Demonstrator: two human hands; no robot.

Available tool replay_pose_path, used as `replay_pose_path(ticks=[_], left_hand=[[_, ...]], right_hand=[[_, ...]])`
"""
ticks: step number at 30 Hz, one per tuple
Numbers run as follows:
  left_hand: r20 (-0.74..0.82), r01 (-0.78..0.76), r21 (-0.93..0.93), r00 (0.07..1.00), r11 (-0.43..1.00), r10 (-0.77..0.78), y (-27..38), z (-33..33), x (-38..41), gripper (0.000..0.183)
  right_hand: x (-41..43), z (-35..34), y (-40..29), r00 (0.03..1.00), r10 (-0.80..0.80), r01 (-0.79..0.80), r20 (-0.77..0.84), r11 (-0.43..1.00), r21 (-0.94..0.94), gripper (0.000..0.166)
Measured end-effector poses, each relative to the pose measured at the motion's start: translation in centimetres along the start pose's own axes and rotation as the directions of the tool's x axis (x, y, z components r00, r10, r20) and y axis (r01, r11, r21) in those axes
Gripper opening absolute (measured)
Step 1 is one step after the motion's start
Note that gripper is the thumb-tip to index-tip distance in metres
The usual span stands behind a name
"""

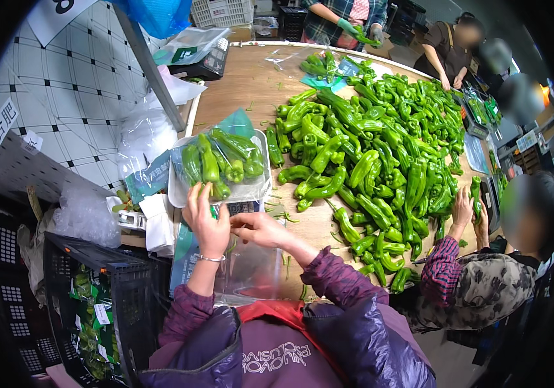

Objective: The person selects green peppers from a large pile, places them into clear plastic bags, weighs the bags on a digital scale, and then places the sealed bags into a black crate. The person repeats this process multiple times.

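Observation:
A clear plastic bag of green peppers (209, 160) rests in a white tray (267, 165) in front of me. My left hand (206, 225) is at the tray's near edge, its fingertips against the near end of the bag. Close beside it, my right hand (260, 230) has bent fingers that almost meet the left hand. Whether either hand pinches the film is hidden. Flat clear bags with printed green panels (253, 271) lie beneath my wrists.
A large heap of loose green peppers (379, 160) covers the wooden table (238, 92). Left of me are a tape dispenser (131, 219) and a black crate (136, 291) of bagged greens. A digital scale (216, 58) sits at the far left corner. Co-workers' hands (462, 213) handle peppers around the table.

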State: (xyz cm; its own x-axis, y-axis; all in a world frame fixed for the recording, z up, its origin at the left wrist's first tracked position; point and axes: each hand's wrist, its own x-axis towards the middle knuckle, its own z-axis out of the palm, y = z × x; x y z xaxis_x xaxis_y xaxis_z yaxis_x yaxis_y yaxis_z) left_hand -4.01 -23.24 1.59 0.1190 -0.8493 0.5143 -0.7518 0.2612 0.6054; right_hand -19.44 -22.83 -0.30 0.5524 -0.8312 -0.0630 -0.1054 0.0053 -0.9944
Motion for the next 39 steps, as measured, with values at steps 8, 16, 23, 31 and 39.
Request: replay_pose_path(ticks=[8, 16, 23, 31, 39], left_hand=[[0.09, 0.113, -0.065, 0.99, 0.991, -0.107, -2.3, -2.3, -1.9, 0.048], [0.123, 0.123, -0.082, 0.986, 0.989, -0.113, -1.5, -2.7, -1.6, 0.055], [0.144, 0.144, -0.067, 0.98, 0.987, -0.134, -1.7, -3.0, -2.3, 0.061], [0.233, 0.282, -0.116, 0.94, 0.952, -0.25, -2.0, -2.7, -2.7, 0.064], [0.323, 0.413, -0.239, 0.887, 0.879, -0.329, -2.0, -2.4, -2.8, 0.056]], right_hand=[[-4.9, -11.1, 5.3, 0.731, 0.235, -0.192, -0.641, 0.972, 0.138, 0.023], [-3.3, -19.4, 7.1, 0.405, -0.097, -0.609, -0.909, 0.713, -0.347, 0.049], [-5.7, -24.1, 7.8, 0.33, 0.103, -0.104, -0.939, 0.992, 0.072, 0.032], [-13.2, -22.5, 5.8, 0.447, 0.312, 0.534, -0.838, 0.659, 0.53, 0.023], [-17.5, -22.6, 3.1, 0.353, 0.279, 0.694, -0.893, 0.562, 0.45, 0.033]])
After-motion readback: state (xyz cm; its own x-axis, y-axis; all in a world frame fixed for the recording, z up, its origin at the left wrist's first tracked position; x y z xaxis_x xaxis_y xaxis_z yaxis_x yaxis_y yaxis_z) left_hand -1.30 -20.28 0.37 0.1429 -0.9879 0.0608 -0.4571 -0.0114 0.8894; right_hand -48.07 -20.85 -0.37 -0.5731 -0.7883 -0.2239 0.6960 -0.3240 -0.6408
